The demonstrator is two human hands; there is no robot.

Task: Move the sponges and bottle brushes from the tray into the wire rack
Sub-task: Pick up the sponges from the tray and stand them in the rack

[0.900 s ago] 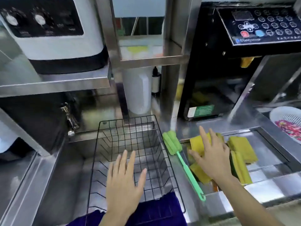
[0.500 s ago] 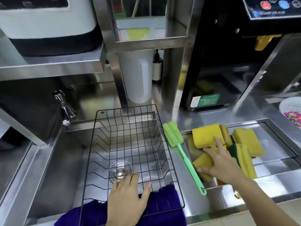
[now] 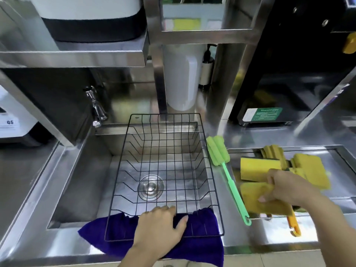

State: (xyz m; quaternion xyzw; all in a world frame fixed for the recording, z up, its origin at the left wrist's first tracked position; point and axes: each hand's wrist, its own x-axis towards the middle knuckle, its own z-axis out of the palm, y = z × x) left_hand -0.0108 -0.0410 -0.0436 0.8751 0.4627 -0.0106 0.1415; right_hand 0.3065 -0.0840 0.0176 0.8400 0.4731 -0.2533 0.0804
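Note:
A black wire rack [image 3: 163, 170] sits over the sink with nothing in it. My left hand [image 3: 159, 226] rests on its near rim, over a purple cloth [image 3: 200, 245]. To the right, a steel tray [image 3: 344, 160] holds several yellow sponges [image 3: 258, 168]. My right hand [image 3: 289, 191] is shut on one yellow sponge [image 3: 256, 197], lifted slightly above the tray's near left part. A green bottle brush [image 3: 219, 151] lies across the tray's left rim, its handle pointing toward me. An orange brush handle [image 3: 294, 226] sticks out under the held sponge.
A faucet [image 3: 96, 108] stands at the sink's back left. A white container [image 3: 181, 79] and a small pump bottle [image 3: 207, 70] stand behind the rack. A black machine [image 3: 289, 74] sits at the back right, and a steel shelf [image 3: 77, 56] hangs overhead at left.
My right hand has closed on a yellow sponge and raised it off the pile. My left hand slid back to the rack's near rim. The camera tilted down.

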